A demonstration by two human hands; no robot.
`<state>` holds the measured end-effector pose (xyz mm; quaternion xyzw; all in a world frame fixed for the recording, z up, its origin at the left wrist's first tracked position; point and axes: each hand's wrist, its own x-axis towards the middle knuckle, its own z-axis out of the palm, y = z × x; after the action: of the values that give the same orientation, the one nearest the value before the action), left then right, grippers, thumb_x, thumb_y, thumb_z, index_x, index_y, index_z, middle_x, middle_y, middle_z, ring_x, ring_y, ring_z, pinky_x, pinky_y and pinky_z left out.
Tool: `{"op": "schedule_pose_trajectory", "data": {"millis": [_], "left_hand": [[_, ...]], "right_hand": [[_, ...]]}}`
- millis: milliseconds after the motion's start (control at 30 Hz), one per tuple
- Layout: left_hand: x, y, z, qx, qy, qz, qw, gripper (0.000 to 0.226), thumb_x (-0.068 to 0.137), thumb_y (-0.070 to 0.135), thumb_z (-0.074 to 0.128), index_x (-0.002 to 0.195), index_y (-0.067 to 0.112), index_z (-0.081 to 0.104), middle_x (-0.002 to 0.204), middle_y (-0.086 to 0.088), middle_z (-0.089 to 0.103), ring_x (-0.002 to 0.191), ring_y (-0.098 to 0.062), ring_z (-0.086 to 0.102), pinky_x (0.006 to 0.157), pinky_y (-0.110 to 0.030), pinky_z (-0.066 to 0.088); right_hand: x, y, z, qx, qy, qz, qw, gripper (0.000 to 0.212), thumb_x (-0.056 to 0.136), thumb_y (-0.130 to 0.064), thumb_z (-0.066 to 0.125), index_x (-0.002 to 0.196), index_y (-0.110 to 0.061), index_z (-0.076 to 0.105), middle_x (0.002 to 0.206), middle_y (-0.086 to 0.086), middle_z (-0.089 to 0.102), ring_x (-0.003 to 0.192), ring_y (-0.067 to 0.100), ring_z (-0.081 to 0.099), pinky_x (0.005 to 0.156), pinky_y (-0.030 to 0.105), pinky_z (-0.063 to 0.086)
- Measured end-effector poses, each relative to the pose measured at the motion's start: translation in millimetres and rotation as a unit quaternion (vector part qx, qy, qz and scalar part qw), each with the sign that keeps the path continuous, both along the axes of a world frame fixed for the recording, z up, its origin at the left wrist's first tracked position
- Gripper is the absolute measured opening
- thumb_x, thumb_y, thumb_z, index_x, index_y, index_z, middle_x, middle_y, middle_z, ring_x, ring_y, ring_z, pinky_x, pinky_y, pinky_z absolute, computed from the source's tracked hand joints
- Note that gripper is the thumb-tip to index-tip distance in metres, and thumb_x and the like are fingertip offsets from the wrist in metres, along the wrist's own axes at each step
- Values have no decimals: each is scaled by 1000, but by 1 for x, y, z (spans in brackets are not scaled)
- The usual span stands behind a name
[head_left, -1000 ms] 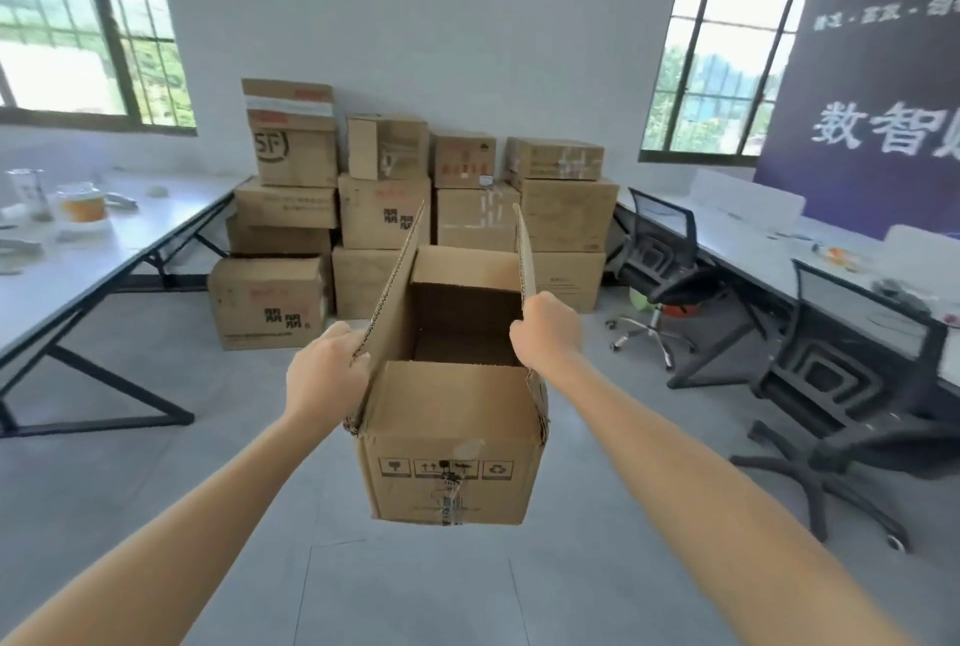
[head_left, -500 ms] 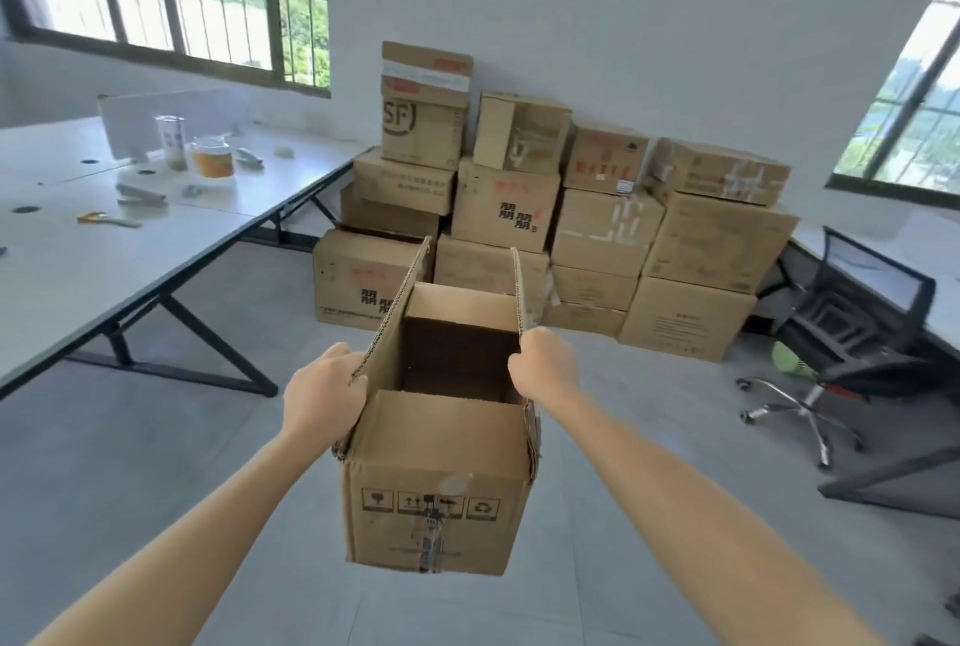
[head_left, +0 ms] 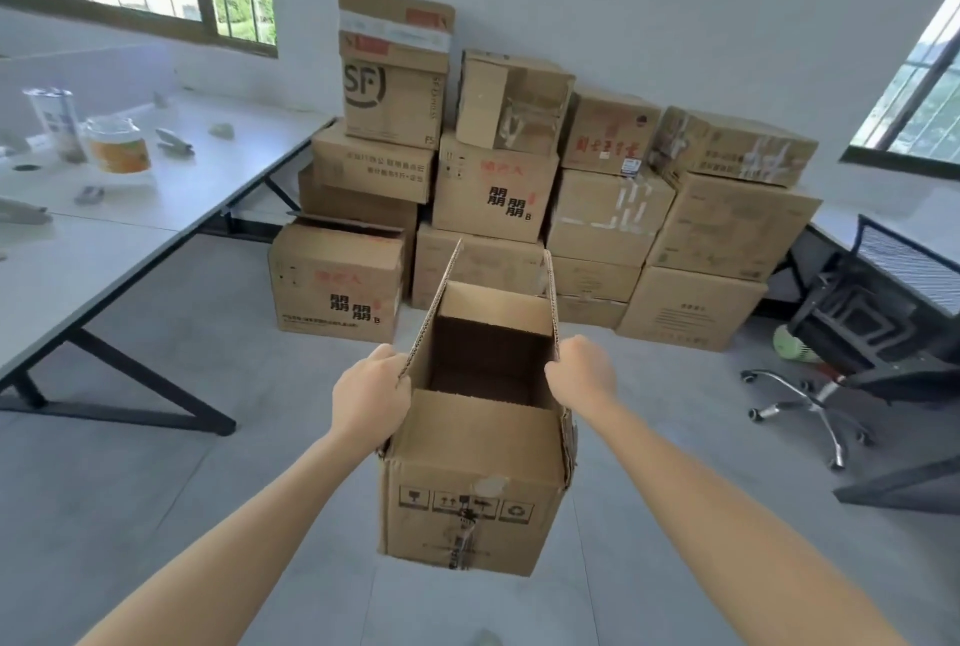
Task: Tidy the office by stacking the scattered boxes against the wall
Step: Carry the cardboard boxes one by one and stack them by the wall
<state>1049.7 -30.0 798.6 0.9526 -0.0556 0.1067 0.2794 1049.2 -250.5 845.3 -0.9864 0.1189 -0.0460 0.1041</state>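
Observation:
I carry an open-topped cardboard box (head_left: 470, 479) in front of me, above the floor. Its two side flaps stand up and its inside looks dark and empty. My left hand (head_left: 370, 393) grips the left flap at its near edge. My right hand (head_left: 582, 375) grips the right flap. Ahead, a stack of cardboard boxes (head_left: 519, 188) stands against the white wall, several high, topped at the left by a box marked SF (head_left: 395, 73). A single box (head_left: 337, 276) sits on the floor at the stack's front left.
A white desk (head_left: 119, 208) on black legs runs along the left, with jars and small items on it. A black swivel chair (head_left: 862, 333) and another desk stand at the right. Grey floor lies between me and the stack.
The stack of boxes has grown larger and shifted toward the middle of the view as I walked closer and turned left. Both hands keep the same hold on the flaps.

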Motion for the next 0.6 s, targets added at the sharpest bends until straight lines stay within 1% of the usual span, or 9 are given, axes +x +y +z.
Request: {"op": "schedule_pose_trajectory", "data": {"millis": [67,133,200,233,300,367,433,500,600], "left_hand": [[39,-19,-10,-4,27,-7,1000,31,92,7,40,62,14,35,70,5,32,71,-24,43,53,-29,25],[78,-36,-16,-10,54,-4,998,33,91,8,41,60,17,32,74,4,37,73,-25,44,59,-30,30],[118,-51,-20,-17,71,6,997,34,91,7,42,59,16,33,81,-1,43,73,-25,45,61,-30,32],[136,-57,-21,-12,77,12,997,33,91,7,42,60,15,34,83,-2,44,73,-24,45,60,-30,32],[168,-66,-22,-14,80,28,996,28,91,7,42,64,11,38,81,-1,43,72,-24,45,55,-28,28],[195,-71,-22,-13,77,50,996,29,92,8,41,63,12,37,73,2,37,68,-23,44,51,-25,25],[217,-70,-22,-1,76,75,994,33,92,9,41,61,15,32,70,4,33,60,-17,39,49,-25,23],[237,-63,-24,-2,72,109,991,36,92,9,42,59,16,29,69,4,31,55,-12,32,48,-25,22],[274,-42,-34,-17,66,164,984,39,91,7,43,57,16,26,66,3,31,53,-13,30,48,-27,21]], "right_hand": [[40,-24,-9,1,13,-1,1000,21,88,-3,43,68,-7,40,76,5,42,80,28,52,64,26,37],[83,-46,-15,5,22,3,1000,29,86,-1,44,61,-10,32,65,2,35,70,24,45,55,25,32],[128,-63,-19,12,28,8,999,33,84,1,44,59,-11,27,61,2,32,59,20,40,46,25,24],[148,-69,-22,11,33,14,999,33,84,1,44,58,-11,27,61,2,31,59,20,39,45,25,23],[186,-77,-26,15,32,24,999,32,86,1,43,59,-10,29,64,2,34,68,24,45,46,25,26],[225,-76,-26,24,25,51,998,25,89,-3,43,66,-7,37,77,4,41,78,26,50,56,25,33],[260,-68,-25,22,23,81,996,16,92,-6,43,76,-5,42,89,6,41,87,28,53,65,27,35],[298,-56,-27,34,16,106,994,23,92,-6,43,70,-6,38,91,7,39,94,30,55,68,27,33],[361,-28,-31,38,16,133,990,38,91,-5,43,59,-14,25,90,5,38,96,30,54,67,27,30]]}}
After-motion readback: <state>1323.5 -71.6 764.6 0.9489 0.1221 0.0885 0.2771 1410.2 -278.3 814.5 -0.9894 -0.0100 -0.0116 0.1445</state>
